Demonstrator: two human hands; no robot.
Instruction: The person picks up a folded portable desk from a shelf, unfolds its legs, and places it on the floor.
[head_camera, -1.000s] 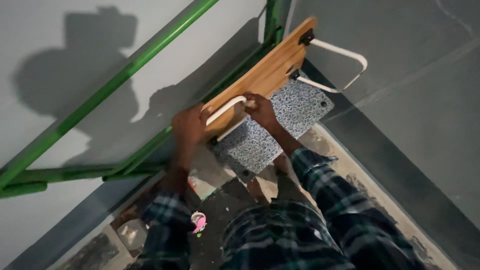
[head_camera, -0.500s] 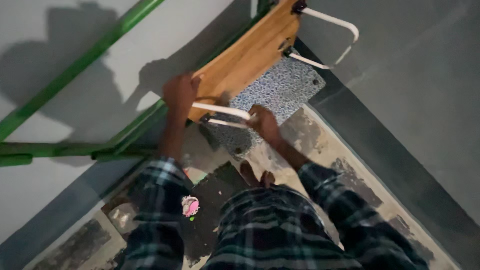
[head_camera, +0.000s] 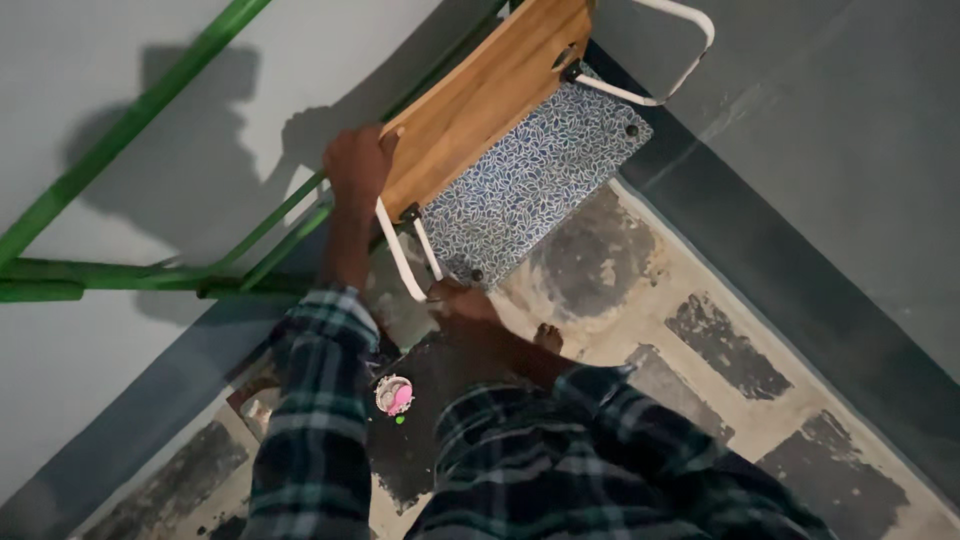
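A small folding table (head_camera: 480, 105) with a wooden underside stands on edge against the wall. My left hand (head_camera: 357, 165) grips its near corner. My right hand (head_camera: 460, 303) holds the end of the near white tube leg (head_camera: 400, 258), which is swung out from the board. The far white leg (head_camera: 668, 75) also stands out from the board at the top. Behind the table leans a blue leaf-patterned board (head_camera: 535, 180).
A green metal frame (head_camera: 120, 115) runs along the left wall. The floor (head_camera: 720, 350) is worn, with dark patches. A small pink object (head_camera: 394, 394) lies on the floor near my sleeve. My bare foot (head_camera: 548, 337) stands by the table.
My right hand has pulled the near white leg outward and down from the wooden board. My left hand stayed on the table's corner. The view shifted, showing more floor.
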